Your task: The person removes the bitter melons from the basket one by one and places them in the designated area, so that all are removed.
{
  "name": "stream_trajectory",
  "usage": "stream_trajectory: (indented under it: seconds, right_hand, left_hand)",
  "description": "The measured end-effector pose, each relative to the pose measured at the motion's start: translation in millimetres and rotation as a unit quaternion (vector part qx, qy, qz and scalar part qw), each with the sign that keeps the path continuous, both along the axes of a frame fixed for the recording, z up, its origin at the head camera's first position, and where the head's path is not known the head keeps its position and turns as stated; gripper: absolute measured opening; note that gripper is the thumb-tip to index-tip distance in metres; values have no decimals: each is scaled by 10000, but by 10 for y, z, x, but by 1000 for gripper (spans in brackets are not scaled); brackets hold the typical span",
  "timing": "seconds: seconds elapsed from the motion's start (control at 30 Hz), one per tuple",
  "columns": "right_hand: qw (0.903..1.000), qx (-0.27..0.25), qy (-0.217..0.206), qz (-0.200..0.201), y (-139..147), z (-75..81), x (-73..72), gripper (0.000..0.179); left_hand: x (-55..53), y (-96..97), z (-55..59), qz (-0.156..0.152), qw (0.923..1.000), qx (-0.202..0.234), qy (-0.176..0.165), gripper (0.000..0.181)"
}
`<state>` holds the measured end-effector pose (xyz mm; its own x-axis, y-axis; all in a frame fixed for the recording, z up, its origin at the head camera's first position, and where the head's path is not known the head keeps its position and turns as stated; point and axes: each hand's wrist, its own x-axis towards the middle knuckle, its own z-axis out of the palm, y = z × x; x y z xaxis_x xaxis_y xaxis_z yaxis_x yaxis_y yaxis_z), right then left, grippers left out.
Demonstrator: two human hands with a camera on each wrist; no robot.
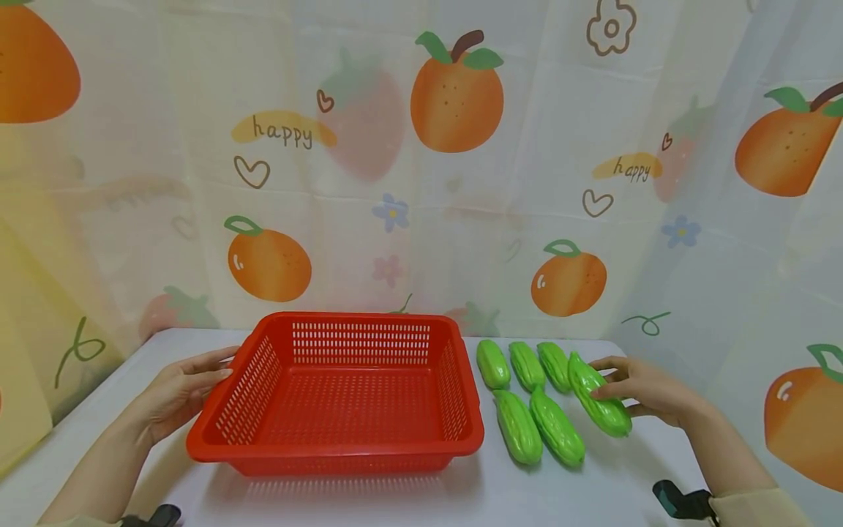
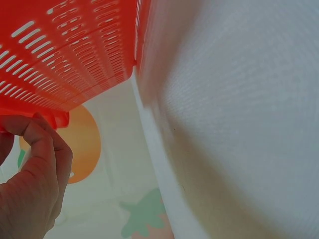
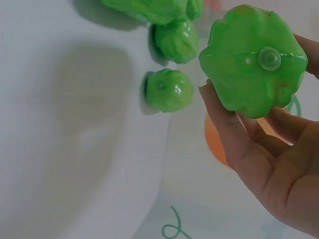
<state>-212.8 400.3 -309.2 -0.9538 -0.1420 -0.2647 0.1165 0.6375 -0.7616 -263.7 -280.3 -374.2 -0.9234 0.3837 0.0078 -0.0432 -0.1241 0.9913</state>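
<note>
A red plastic basket with slotted walls stands on the white table, nothing in it. At its left rim is my left hand, thumb and fingers gripping the edge; the left wrist view shows these fingers bent at the rim of the basket. My right hand holds a glossy green bitter melon off the table, tilted, fingers around its right side. Its blunt end faces the right wrist camera. Several more bitter melons lie in two rows between basket and right hand.
A white cloth-covered table spans the front. Behind it hangs a pale curtain printed with oranges and strawberries, close to the table's back edge. Dark wrist straps show near both sleeves.
</note>
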Motion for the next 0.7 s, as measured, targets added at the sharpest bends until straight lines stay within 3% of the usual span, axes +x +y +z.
stream_trajectory:
  seconds: [0.43, 0.7]
  right_hand:
    - [9997, -36, -248, -19, 40, -127, 21, 73]
    - [9991, 54, -422, -49, 43, -184, 37, 69]
  left_hand:
    - [4, -8, -17, -199, 9996, 132, 128, 40]
    - [-5, -8, -16, -149, 9998, 28, 133, 39]
